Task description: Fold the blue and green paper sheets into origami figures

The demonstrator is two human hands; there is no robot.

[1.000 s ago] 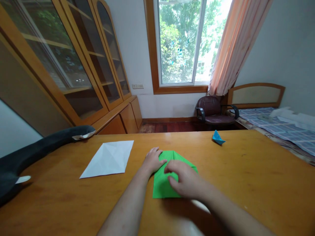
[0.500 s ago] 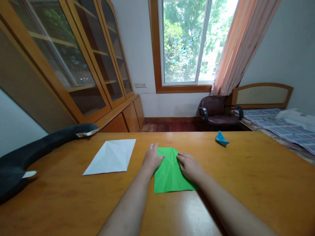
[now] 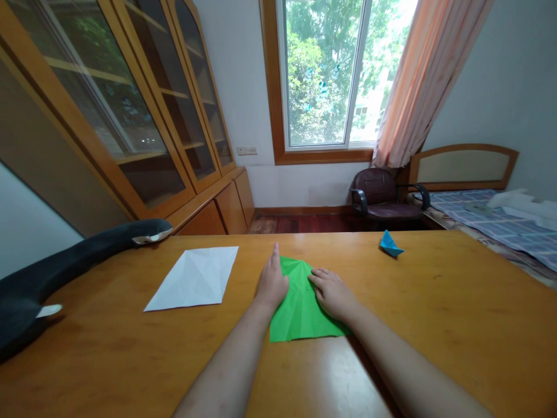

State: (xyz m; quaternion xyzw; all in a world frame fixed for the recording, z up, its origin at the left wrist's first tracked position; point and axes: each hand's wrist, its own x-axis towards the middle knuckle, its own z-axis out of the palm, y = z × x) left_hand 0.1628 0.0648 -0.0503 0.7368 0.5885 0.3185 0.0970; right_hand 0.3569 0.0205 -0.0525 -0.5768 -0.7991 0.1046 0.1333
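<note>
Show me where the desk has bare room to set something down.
Widest bare wood: right of the right hand, below the blue paper boat. Also the near left, below the white sheet beside the black plush. Crowded: the middle, both hands on the green paper; left hand.

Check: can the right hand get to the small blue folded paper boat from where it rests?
Probably yes. The right hand lies flat on the green folded paper; only bare wooden table lies between it and the small blue folded paper boat near the far edge.

both hands point(image 3: 272, 281) hide parts of green paper point(image 3: 300, 307).
</note>
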